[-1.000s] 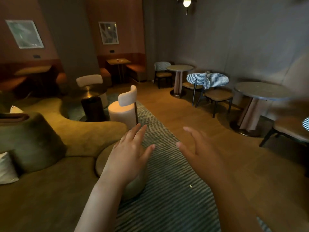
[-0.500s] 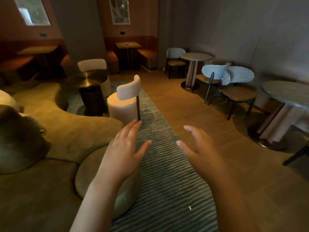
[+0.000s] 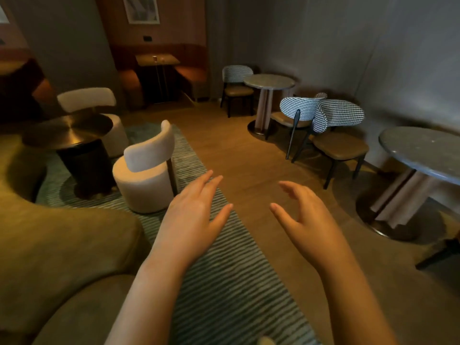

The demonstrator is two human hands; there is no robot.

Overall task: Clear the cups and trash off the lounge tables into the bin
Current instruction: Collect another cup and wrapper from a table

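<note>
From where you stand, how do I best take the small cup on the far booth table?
Take the cup by its side wall, from the open front edge of the booth table: it looks upright, and benches flank the table left and right.

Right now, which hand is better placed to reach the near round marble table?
Right, probably. The right hand is open, empty and on the marble table's side; the left hand hangs over the striped rug, farther off.

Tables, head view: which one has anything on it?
The rectangular wooden table in the far booth: a small cup-like item stands on it. Nothing shows on the dark round table or the two marble tables.
</note>
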